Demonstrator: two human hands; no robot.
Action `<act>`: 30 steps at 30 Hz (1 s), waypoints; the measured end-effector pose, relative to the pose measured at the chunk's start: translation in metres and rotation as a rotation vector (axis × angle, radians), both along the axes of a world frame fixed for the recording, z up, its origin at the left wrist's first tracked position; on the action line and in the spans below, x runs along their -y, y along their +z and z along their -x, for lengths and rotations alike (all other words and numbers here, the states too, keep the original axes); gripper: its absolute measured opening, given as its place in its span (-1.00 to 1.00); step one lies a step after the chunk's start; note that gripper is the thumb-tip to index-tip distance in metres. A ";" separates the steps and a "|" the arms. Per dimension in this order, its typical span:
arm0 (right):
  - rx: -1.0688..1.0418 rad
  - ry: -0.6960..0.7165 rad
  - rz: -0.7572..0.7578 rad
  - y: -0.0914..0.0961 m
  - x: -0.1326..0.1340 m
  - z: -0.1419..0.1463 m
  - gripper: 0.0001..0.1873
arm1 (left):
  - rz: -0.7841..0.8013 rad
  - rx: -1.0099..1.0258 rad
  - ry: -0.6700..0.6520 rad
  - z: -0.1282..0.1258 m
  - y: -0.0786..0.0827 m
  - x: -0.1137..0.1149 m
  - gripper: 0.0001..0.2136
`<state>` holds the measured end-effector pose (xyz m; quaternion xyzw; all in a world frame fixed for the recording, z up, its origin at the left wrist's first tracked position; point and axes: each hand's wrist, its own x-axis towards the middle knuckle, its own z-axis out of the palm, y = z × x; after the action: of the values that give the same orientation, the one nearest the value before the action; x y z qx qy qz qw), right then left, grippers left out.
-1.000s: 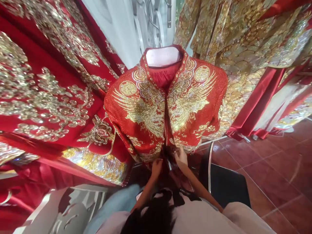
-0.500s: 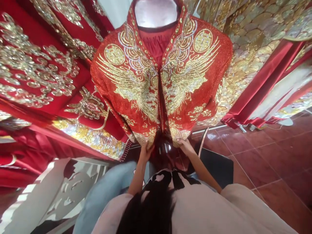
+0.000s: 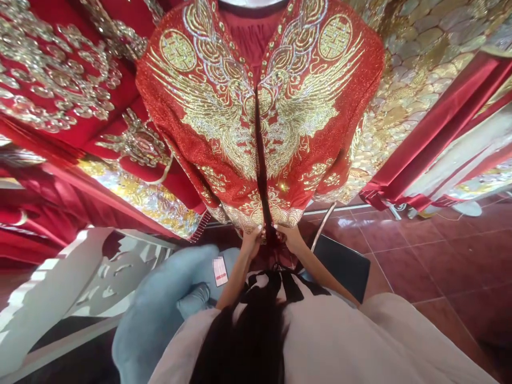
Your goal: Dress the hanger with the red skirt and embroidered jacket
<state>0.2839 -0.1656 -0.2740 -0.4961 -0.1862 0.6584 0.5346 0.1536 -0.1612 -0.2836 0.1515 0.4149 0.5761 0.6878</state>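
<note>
A red jacket (image 3: 224, 128) with gold bird embroidery hangs on a mannequin (image 3: 254, 2) in front of me, its front parted by a narrow gap. My left hand (image 3: 253, 240) pinches the lower front corner of the left panel, thumb on top. On the other side of the gap, my right hand (image 3: 288, 237) grips the matching corner of the right panel. Both hands are close together at the hem, and the fingers under the cloth are mostly hidden.
Red cloth with clear gems (image 3: 140, 141) hangs at the left, and a gold sequined garment (image 3: 420, 58) stands behind on the right. A carved white panel (image 3: 100, 277) is at lower left. A phone (image 3: 220, 271) lies on my leg. A black flat object (image 3: 340, 264) is at my right.
Both hands have moved inward, bringing the two lower front edges closer together and narrowing the gap. The view has tipped down, so the collar sits higher and the phone shows fully.
</note>
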 end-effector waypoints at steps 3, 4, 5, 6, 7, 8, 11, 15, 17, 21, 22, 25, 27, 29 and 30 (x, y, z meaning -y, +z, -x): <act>-0.023 -0.021 -0.009 0.004 0.004 0.007 -0.58 | -0.003 -0.009 0.038 -0.005 0.005 0.002 -0.61; -0.031 -0.035 -0.021 0.005 0.005 0.010 -0.57 | -0.001 -0.015 0.048 -0.006 0.005 0.002 -0.63; -0.039 -0.049 -0.035 0.007 0.006 0.012 -0.56 | 0.001 -0.020 0.055 -0.006 0.006 0.002 -0.64; -0.046 -0.062 -0.047 0.008 0.007 0.015 -0.56 | 0.000 -0.023 0.059 -0.006 0.006 0.002 -0.65; -0.054 -0.074 -0.059 0.009 0.007 0.017 -0.56 | -0.002 -0.025 0.061 -0.007 0.006 0.001 -0.66; -0.061 -0.083 -0.069 0.010 0.007 0.020 -0.57 | -0.005 -0.026 0.060 -0.007 0.006 0.001 -0.68; -0.067 -0.114 -0.083 0.012 0.007 0.026 -0.58 | -0.022 -0.021 0.056 -0.008 0.006 -0.001 -0.71; -0.018 -0.139 -0.111 0.012 0.006 0.030 -0.60 | -0.047 -0.016 0.028 -0.007 0.007 -0.002 -0.74; 0.009 -0.139 -0.111 0.011 0.004 0.032 -0.61 | -0.029 -0.025 0.017 -0.006 0.007 -0.003 -0.73; 0.011 -0.157 -0.052 0.009 0.002 0.034 -0.59 | -0.042 -0.025 0.028 -0.005 0.008 -0.005 -0.65; 0.009 -0.160 -0.040 0.008 0.002 0.035 -0.60 | -0.048 -0.020 0.035 -0.005 0.009 -0.006 -0.61; 0.012 -0.183 -0.028 0.006 0.000 0.041 -0.63 | -0.047 -0.009 0.039 -0.001 0.011 -0.008 -0.55; 0.014 -0.209 -0.019 0.004 -0.001 0.048 -0.64 | -0.051 -0.019 0.033 0.004 0.011 -0.009 -0.53; 0.012 -0.251 -0.012 0.003 -0.003 0.055 -0.62 | -0.067 -0.043 0.028 0.009 0.009 -0.011 -0.52; 0.011 -0.278 -0.009 0.004 -0.003 0.059 -0.61 | -0.074 -0.058 0.028 0.012 0.008 -0.013 -0.51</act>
<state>0.2245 -0.1621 -0.2704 -0.5182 -0.1218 0.5745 0.6218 0.1415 -0.1485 -0.2757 0.1880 0.4151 0.5959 0.6613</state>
